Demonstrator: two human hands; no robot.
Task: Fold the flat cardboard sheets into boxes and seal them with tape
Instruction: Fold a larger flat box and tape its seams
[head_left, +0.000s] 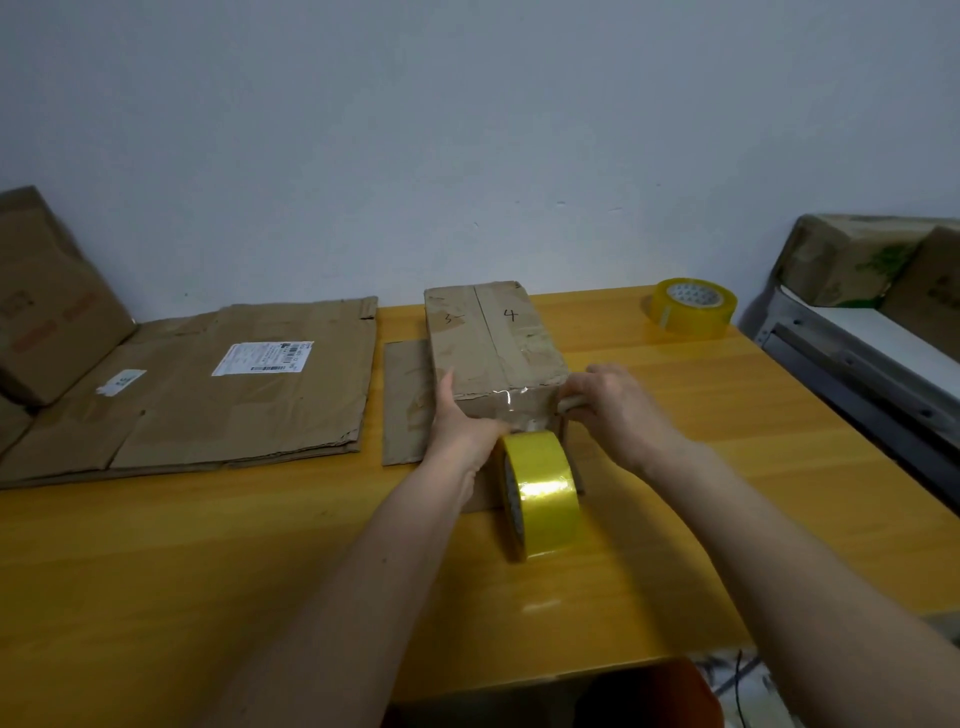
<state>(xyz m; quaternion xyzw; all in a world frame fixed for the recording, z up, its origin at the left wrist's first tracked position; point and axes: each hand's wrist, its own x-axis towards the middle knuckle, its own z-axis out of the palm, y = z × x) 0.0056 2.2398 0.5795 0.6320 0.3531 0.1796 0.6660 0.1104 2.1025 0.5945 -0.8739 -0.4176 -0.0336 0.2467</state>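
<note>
On the counter: we tape the box near end.
Left hand: spread, pressing tape down.
Right hand: pinching a small tool, likely a cutter.
Next: we sever the strip from the tape roll.

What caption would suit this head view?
Both hands tape the box; tape roll hangs below.

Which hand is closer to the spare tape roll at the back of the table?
Right. The right hand, at the box's near right corner, is on the same side as the spare tape roll. The left hand is at the box's left edge, farther away.
</note>
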